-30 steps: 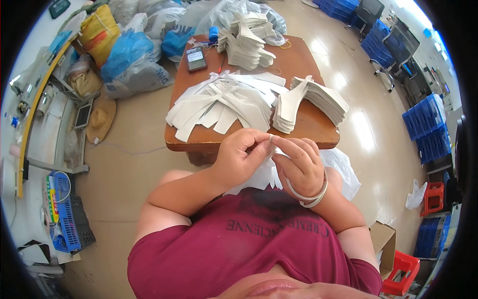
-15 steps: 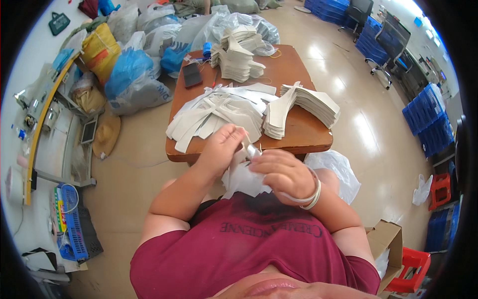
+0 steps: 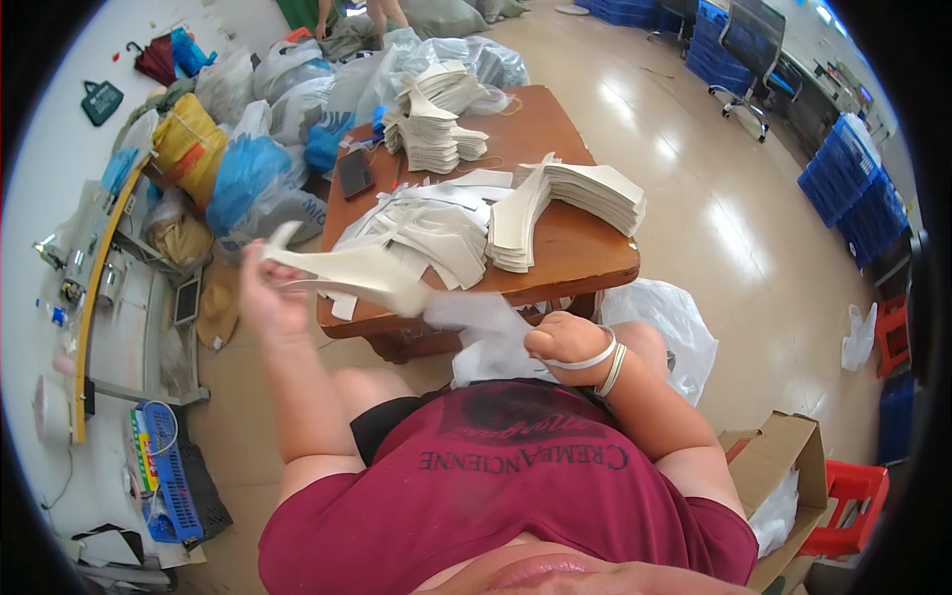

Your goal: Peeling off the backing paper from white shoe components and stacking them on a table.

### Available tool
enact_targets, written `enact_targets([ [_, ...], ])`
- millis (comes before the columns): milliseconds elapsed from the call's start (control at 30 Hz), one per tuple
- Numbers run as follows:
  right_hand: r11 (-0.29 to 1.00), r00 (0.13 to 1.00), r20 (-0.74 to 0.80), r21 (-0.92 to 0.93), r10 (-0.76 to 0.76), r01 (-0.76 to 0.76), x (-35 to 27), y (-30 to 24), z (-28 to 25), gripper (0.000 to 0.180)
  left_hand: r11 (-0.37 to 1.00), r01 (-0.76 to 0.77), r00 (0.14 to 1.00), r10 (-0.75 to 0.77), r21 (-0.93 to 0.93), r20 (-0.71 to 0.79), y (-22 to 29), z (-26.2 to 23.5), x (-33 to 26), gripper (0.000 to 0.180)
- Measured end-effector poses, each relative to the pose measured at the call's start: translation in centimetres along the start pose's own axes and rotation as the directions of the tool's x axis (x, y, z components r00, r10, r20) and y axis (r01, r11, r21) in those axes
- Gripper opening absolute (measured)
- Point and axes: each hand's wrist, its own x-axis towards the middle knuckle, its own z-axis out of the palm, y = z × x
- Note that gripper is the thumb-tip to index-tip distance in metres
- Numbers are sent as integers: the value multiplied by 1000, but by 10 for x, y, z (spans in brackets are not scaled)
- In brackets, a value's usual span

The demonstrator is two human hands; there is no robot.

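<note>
My left hand [image 3: 266,302], raised left of the table's near edge, is closed on one end of a cream curved cut-out piece [image 3: 357,270]. Its other end reaches toward the middle and is blurred. From there a thin whitish translucent sheet [image 3: 481,315] stretches to my right hand [image 3: 567,339], whose fingers are curled tight on it in front of my chest. Whether sheet and piece are still joined is hard to tell. More white material [image 3: 491,362] lies over my lap. On the table, a fanned heap of similar cream pieces [image 3: 436,238] lies beside a neat stack [image 3: 590,193].
The brown table [image 3: 560,268] also bears a taller cream stack [image 3: 431,139] and a dark flat case [image 3: 355,175]. Filled bags [image 3: 258,183] crowd beyond it to the left. A white plastic bag [image 3: 669,322] sits by my right knee, a cardboard box [image 3: 783,466] farther right.
My hands have moved apart from close together. The left swung out leftward with the cream piece, and the translucent sheet now spans toward my right hand. The whole view shifted slightly.
</note>
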Motion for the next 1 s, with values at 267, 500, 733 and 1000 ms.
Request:
enact_targets([
  [267,957,924,-251,101,288,-271,-71,27,21,13,888,-325,946,311,324,96,64,-19,-26,25],
  [500,885,902,-266,415,339,-210,-45,6,-1,25,770,-112,859,-243,628,451,3,1,-81,26],
  [733,304,826,-157,952,541,-18,-17,-10,0,33,701,100,627,-595,706,502,-52,55,-124,17],
  [1000,-165,801,215,975,558,-147,-24,-11,19,27,735,260,352,-676,626,647,-65,67,-132,18],
])
